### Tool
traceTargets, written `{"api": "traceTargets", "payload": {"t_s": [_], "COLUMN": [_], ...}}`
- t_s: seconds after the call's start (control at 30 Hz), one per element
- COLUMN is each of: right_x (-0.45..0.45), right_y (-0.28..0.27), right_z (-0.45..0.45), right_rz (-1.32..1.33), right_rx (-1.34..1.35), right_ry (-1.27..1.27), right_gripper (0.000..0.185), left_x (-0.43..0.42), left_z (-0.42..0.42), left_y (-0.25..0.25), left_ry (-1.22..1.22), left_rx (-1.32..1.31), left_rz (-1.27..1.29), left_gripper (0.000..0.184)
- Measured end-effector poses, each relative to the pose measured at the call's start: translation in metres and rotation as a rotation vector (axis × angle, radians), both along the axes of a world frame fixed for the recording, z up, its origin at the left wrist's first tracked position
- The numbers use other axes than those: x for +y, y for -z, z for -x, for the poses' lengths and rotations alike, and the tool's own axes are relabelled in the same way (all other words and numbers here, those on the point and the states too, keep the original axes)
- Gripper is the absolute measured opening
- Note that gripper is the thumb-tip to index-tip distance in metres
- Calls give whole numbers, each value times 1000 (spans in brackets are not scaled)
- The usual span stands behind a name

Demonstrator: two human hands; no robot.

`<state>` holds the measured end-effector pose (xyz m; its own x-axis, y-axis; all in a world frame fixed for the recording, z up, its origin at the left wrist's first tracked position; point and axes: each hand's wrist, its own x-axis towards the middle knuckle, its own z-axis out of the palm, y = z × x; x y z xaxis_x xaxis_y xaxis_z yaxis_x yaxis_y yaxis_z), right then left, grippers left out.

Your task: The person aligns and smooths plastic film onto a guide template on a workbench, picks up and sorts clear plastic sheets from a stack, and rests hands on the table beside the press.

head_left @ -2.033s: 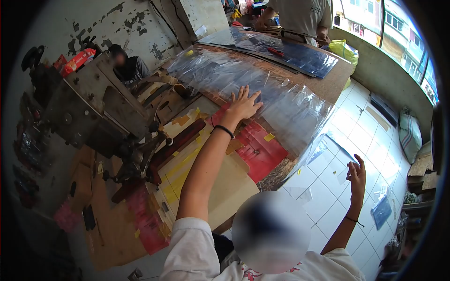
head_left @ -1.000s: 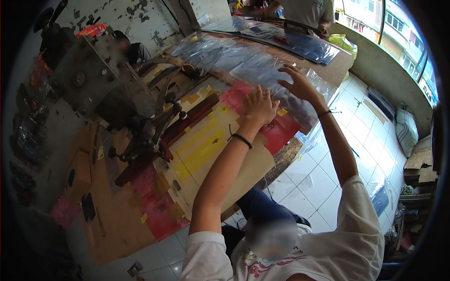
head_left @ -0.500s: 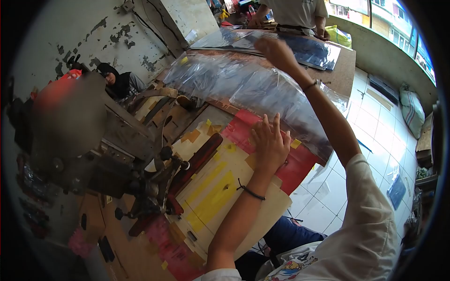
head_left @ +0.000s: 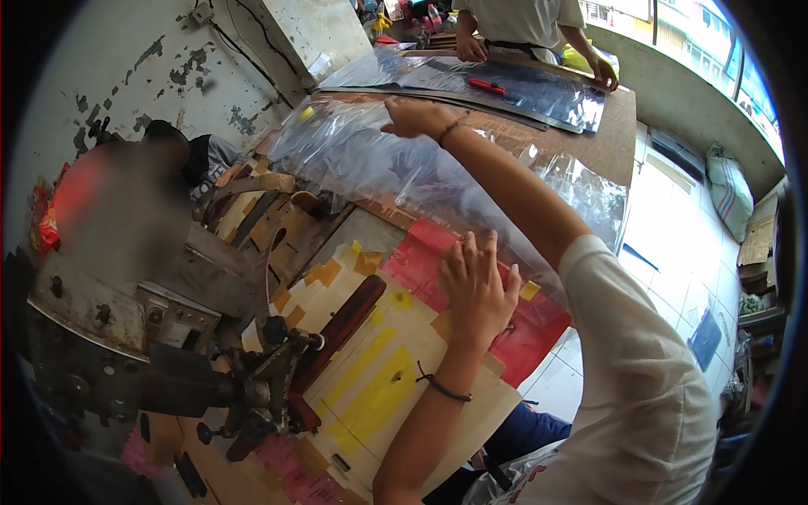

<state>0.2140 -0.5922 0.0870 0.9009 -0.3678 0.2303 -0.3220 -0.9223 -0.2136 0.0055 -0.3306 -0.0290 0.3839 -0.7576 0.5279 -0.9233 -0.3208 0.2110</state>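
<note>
The pale wall (head_left: 101, 42) at left is peeling in dark patches, and a cable (head_left: 248, 57) is running down it toward a pillar (head_left: 311, 34). At upper right, daylight is coming through a window (head_left: 707, 38) above a low wall (head_left: 686, 101). The white-tiled floor (head_left: 683, 227) is shining on that side, and a brown table (head_left: 623, 114) is standing by the pillar.

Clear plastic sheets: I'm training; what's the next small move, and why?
Perhaps the right hand should pinch an edge of the clear plastic sheets: it reaches over them, no sheet visibly lifted, while the left hand is over the red sheet.
</note>
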Motion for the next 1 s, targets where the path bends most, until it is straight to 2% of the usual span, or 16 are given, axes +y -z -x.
{"api": "traceTargets", "payload": {"t_s": [0.07,0.13,0.23,0.47,0.5,0.63,0.73,0.77,0.87,1.0], "right_x": [8,8,11,14,14,7,-12,-19,-24,-45], "right_y": [12,41,90,101,102,93,80,76,26,-27], "right_z": [34,55,77,71,69,70,67,66,93,111], "right_rz": [64,-7,147,82,62,-148,-547,-635,-1316,-1198], "right_rx": [128,70,-112,-267,-403,-594,-769,-980,-1149,-1565], "right_ry": [-66,-73,-58,-9,-14,29,44,-35,-2,-218], "right_gripper": [67,62,63,56,43,26,31,39,47,45], "left_x": [1,1,0,0,1,1,2,3,0,1], "left_z": [2,1,3,0,2,5,5,6,5,6], "left_y": [-3,-4,-4,-11,-10,-13,-14,-15,-15,-14], "left_ry": [-6,-10,-1,10,13,6,-3,-4,-7,-23], "left_rx": [19,20,31,68,82,97,86,82,62,40], "left_rz": [-27,-49,-91,-171,-179,-210,-213,-219,-211,-208], "left_gripper": [63,62,63,66,67,67,66,66,66,65]}}
